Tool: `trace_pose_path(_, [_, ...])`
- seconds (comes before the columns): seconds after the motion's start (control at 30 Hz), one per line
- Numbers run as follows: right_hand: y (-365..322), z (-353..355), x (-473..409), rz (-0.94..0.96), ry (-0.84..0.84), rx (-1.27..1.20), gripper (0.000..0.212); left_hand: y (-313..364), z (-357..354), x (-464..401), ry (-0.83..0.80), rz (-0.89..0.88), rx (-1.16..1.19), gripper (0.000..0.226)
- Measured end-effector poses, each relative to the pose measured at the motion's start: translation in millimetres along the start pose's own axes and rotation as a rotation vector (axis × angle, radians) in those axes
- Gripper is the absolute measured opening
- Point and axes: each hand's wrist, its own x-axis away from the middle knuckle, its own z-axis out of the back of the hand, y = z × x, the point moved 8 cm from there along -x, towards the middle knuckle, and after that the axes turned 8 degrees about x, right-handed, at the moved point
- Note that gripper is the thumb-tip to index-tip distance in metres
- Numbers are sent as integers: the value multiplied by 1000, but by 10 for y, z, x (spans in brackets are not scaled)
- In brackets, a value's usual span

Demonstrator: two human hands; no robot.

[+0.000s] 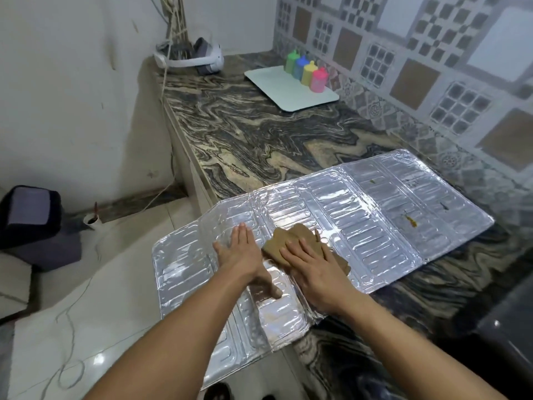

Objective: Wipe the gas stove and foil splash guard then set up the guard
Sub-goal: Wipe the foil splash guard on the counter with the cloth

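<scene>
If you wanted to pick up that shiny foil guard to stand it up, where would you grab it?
Probably by the long far edge of the foil guard, one hand on each end panel, reaching over from the counter's front. It lies flat and unfolded, thin and creased, so a single-point grip would likely let it fold. The cloth should come off first.

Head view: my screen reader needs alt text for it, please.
A person's right hand presses a brown cloth on an unfolded foil splash guard lying flat on a marbled counter, while the left hand steadies the foil. Brown stains remain on the far panel.
</scene>
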Motion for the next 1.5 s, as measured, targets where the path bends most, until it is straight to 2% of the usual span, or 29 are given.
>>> trace_pose_path(0.17, [68, -101, 647, -6, 15, -18, 59, -8, -23, 1, -12, -26, 1, 160])
trace_pose_path(0.23, [210, -116, 764, -67, 9, 5, 60, -14, -38, 18, -14, -50, -11, 162])
trace_pose_path(0.3, [521, -89, 728, -227, 5, 45, 62, -32, -46, 17, -9, -68, -2, 164])
trace_pose_path(0.37, [913, -29, 631, -456, 9, 55, 55, -49, -46, 25, -5, -73, 18, 164])
trace_pose_path(0.47, [1119, -2, 496, -677, 14, -34, 54, -67, -55, 52, -7, -59, 16, 163])
trace_pose_path(0.57, [854, -50, 372, -681, 7, -127, 56, -151, -11, 36, -61, 35, -67, 158])
trace_pose_path(0.67, [543, -76, 353, -633, 59, -97, 57, -196, 106, -2, -92, 91, -70, 152])
trace_pose_path(0.8, [413, -147, 413, -684, 75, -81, 58, 211, 306, 10, 80, -110, -36, 151])
trace_pose_path(0.9, [344, -164, 442, -687, 74, -107, 59, 463, 169, -1, 56, -233, -41, 152])
trace_pose_path(1.03, [367, -137, 468, -654, 101, -50, 61, 465, -81, -53, -48, -211, -66, 152])
trace_pose_path(1.2, [1124, 21, 400, -924, 83, -76, 67, 492, -77, -60, -70, -199, -71, 151])
trace_pose_path(1.27, [1219, 53, 385, -961, 83, -122, 67, 502, -87, -60, -89, -184, -96, 151])
trace_pose_path(1.4, [872, 6, 326, -930, 121, -200, 70, 508, 80, -111, -32, -130, -80, 156])
trace_pose_path(1.5, [544, -66, 259, -896, 124, -239, 71, 661, 190, -166, 85, -212, -88, 158])
